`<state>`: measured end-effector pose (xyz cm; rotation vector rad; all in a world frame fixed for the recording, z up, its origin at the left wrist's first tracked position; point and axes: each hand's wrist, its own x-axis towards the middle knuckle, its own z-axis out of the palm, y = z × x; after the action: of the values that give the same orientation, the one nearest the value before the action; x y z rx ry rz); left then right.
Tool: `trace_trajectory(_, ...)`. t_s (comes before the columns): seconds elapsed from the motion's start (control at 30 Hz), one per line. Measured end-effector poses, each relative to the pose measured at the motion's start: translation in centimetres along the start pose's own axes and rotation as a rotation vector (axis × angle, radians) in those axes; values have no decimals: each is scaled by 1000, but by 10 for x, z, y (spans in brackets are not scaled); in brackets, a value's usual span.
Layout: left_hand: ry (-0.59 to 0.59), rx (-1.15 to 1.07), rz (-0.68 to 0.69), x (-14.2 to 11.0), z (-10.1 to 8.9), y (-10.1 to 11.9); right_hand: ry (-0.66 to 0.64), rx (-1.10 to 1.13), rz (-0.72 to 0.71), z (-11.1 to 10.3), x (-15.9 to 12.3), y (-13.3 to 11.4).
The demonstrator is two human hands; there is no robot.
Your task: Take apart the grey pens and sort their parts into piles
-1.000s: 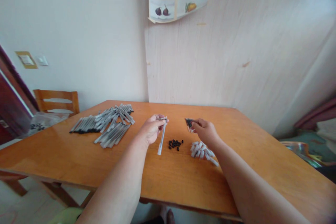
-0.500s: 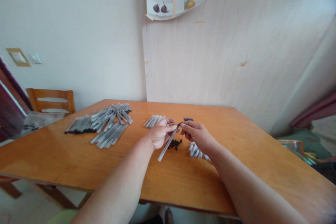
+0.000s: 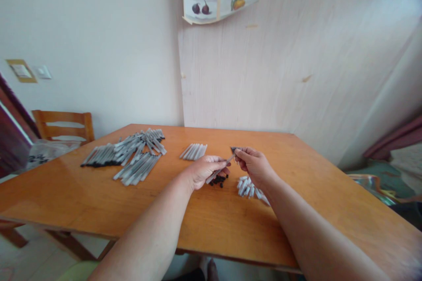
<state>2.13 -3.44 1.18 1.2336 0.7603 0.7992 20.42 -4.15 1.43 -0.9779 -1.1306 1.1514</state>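
A slim translucent pen barrel slants upward to the right above the table. My left hand is closed on it, thumb along the top. My right hand pinches at the barrel's upper end; whether it grips the barrel itself or a small part there is hidden by the fingers. Beneath my left hand lies a little heap of black caps. Under my right wrist is a pile of short whitish pieces. Some dark small parts show behind my right fingers.
Several clear barrels lie in a row behind my left hand. Larger stacks of barrels with black ends spread over the left of the wooden table. A wooden chair stands beyond the left edge, and the wall closes off the back.
The barrel has shifted up and to the right, and less of it sticks out below my left hand. My right hand has moved slightly right, apart from my left fingers.
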Motion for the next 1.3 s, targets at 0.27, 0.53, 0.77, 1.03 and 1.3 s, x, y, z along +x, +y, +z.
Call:
trace_trajectory(0.27, 185, -116, 215, 7, -6, 2, -153, -183, 75, 9, -10, -2)
trace_trajectory(0.53, 216, -325, 318, 6, -2, 7, -319, -250, 184, 17, -19, -2)
trace_trajectory(0.77, 150, -268, 291, 4, -2, 8, -333, -117, 211, 14, -19, -4)
trace_trajectory(1.03, 216, -256, 322, 3, 2, 11, -336, -189, 146, 14, -20, -11)
trace_trajectory(1.3, 310, -252, 343, 5, 11, 11, -306, -433, 10, 16, -20, -20)
